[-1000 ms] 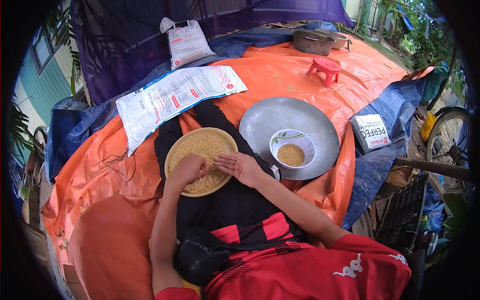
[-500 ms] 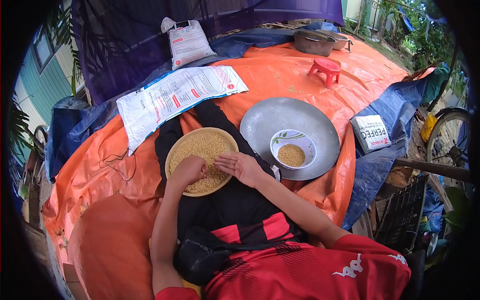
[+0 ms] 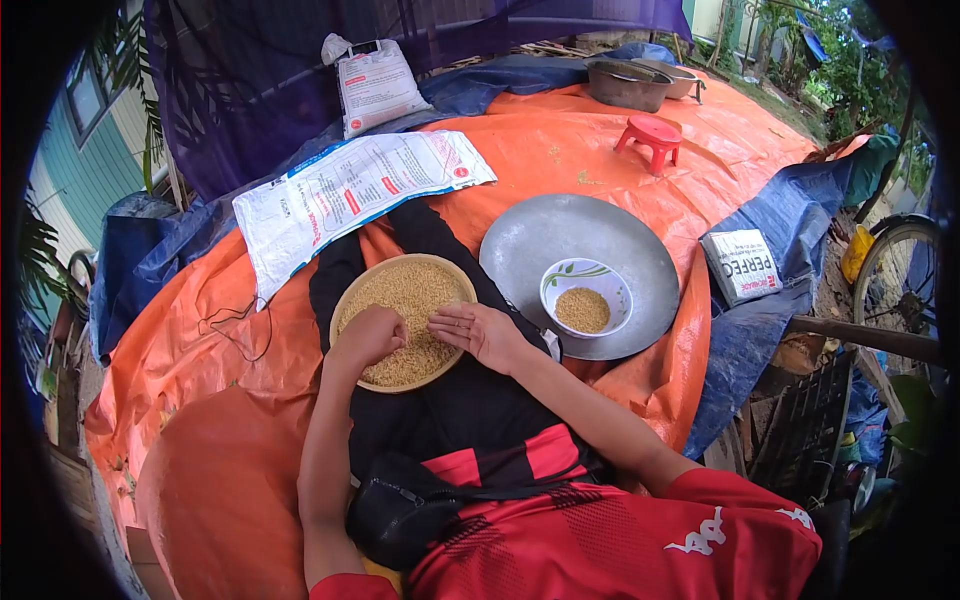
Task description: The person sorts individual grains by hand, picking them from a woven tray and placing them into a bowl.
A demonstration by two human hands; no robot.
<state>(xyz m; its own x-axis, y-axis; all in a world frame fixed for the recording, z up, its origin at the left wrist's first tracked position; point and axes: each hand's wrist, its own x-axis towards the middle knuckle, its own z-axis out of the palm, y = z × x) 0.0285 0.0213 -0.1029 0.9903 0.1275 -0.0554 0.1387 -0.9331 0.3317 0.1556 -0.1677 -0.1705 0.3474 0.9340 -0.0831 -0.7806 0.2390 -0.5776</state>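
A round, shallow tan basket [image 3: 345, 287] full of golden-brown grain [image 3: 400, 300] rests on my lap. Over the grain, my left hand [image 3: 370, 337] is curled closed with its knuckles up, and whatever its fingers pinch is hidden. My right hand [image 3: 484, 335] lies at the basket's right rim, palm up and fingers stretched out toward the left hand. To the right, a white bowl with a green leaf pattern [image 3: 563, 275] holds more of the grain. It stands on a wide round metal tray [image 3: 620, 225].
An orange tarp [image 3: 240, 335] covers the ground. A flattened printed sack [image 3: 350, 190] lies beyond my legs, with a full white sack [image 3: 378, 88] behind it. A red stool [image 3: 653, 140], metal basins [image 3: 625, 88], a folded sack [image 3: 742, 266] and a bicycle [image 3: 900, 275] stand farther off.
My left hand has shifted slightly left over the grain, and its forearm has swung a little left. My right hand, the bowl and the tray stay where they were.
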